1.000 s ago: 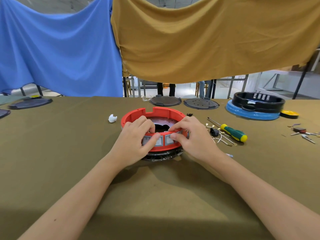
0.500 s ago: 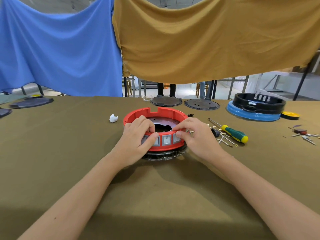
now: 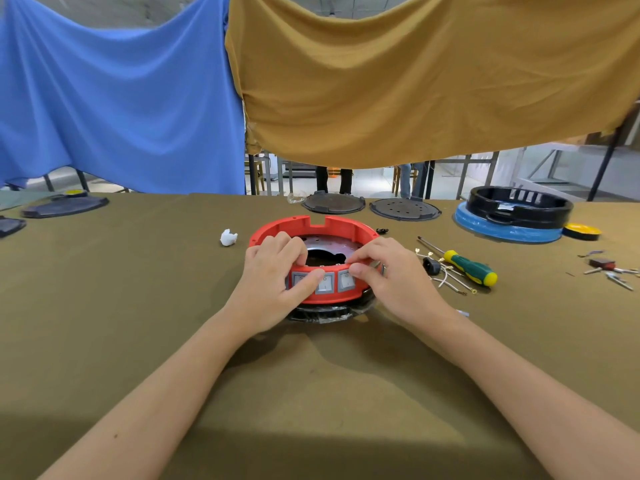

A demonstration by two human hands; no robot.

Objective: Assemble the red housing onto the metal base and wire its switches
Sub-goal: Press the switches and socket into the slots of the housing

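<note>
On olive cloth (image 3: 104, 306): glossy round red housing (image 3: 313, 225), both hands (image 3: 273, 282) gripping.

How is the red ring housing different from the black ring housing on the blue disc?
The red ring housing sits under both hands near the table's middle; the black ring housing sits untouched at the far right. The red one shows grey switches in its front wall; the black one shows slots. Both are round, open plastic rings.

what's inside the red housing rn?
Inside the red housing: a perforated metal plate with a dark central opening. Left hand and right hand cover the near rim; any wiring is hidden.
</note>
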